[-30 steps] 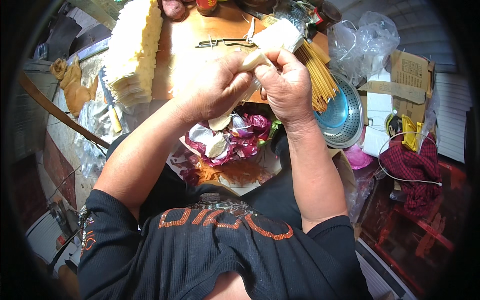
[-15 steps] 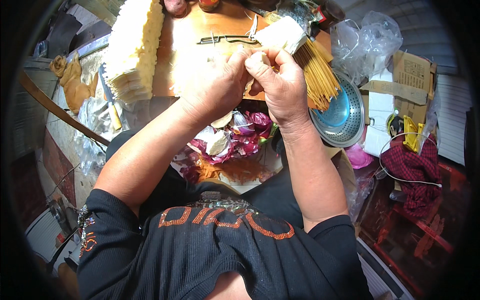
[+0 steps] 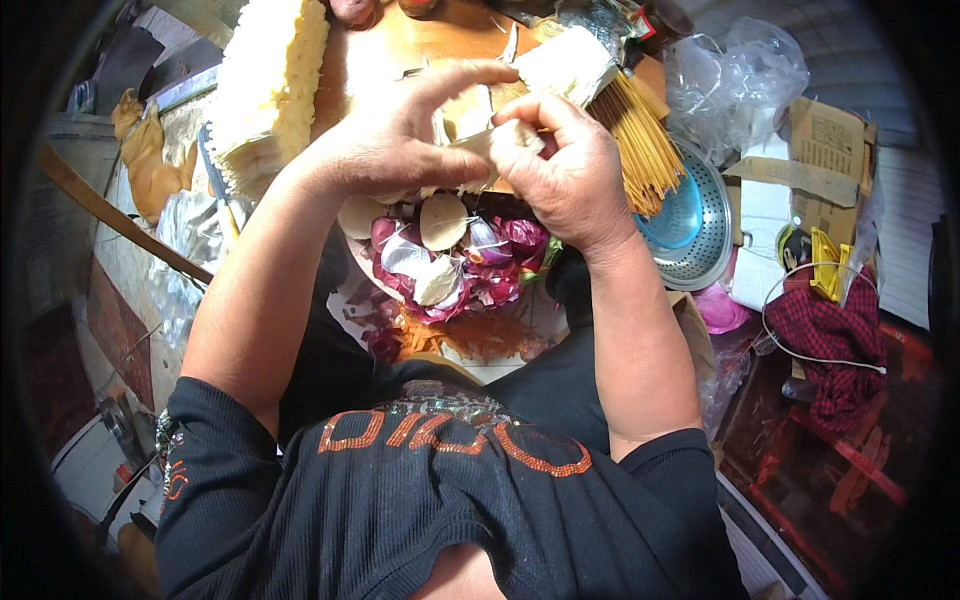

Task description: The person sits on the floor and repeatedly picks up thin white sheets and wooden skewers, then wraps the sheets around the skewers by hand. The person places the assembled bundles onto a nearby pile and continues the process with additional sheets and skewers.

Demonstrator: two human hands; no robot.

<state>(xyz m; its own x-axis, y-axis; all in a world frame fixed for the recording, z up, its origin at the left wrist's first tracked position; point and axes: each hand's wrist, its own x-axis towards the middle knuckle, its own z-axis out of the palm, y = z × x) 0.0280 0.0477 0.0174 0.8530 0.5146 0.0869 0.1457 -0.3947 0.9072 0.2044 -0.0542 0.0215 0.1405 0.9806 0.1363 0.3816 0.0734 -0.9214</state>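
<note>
Over the near edge of a wooden board [image 3: 375, 60], my right hand [image 3: 575, 175] pinches a thin pale sheet [image 3: 510, 140], perhaps tofu skin. My left hand [image 3: 385, 150] is open, thumb and forefinger spread wide, its thumb close to that sheet; whether they touch I cannot tell. To the right of my hands lie a white stack of thin sheets [image 3: 570, 65] and a bundle of thin wooden skewers [image 3: 635, 145]. A tall pile of pale layered pieces [image 3: 265, 80] rises at the board's left side. Part of the board's surface is hidden behind my hands.
Below the board sit purple-red vegetable peelings [image 3: 480, 290] with a pale round slice [image 3: 442, 222], and orange shavings [image 3: 418, 342]. A metal colander [image 3: 716, 245] holding a blue bowl [image 3: 682, 225] is at right. Beyond are a clear plastic bag [image 3: 735, 80] and cardboard [image 3: 825, 150].
My hands, fingertips together before, have come apart. The left has opened and moved left; the right has come slightly nearer, with the pale sheet now showing in its pinch.
</note>
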